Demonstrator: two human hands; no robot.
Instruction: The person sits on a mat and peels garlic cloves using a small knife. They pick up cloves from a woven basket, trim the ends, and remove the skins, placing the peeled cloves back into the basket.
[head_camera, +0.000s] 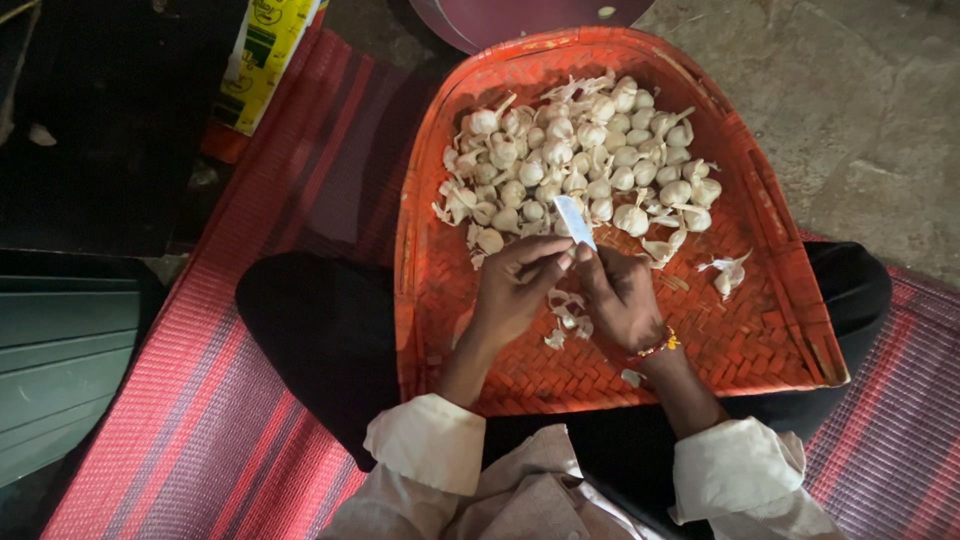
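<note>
An orange woven basket tray (770, 340) rests across my lap. Many garlic cloves (580, 160) lie heaped in its far half. My left hand (515, 285) and my right hand (620, 295) meet over the tray's middle. Between their fingertips stands a thin pale strip (574, 221), either a small blade or a piece of skin; I cannot tell which hand grips it. A garlic clove seems pinched under it, mostly hidden by the fingers. Papery peels (565, 320) lie below the hands. My right wrist wears a beaded bracelet (658, 346).
I sit on a red striped mat (200, 420). A yellow-and-red packet (255, 70) stands at the upper left. A dark round dish edge (520, 20) shows beyond the tray. Stone floor (860, 100) lies at the right, a green slatted object (50, 370) at the left.
</note>
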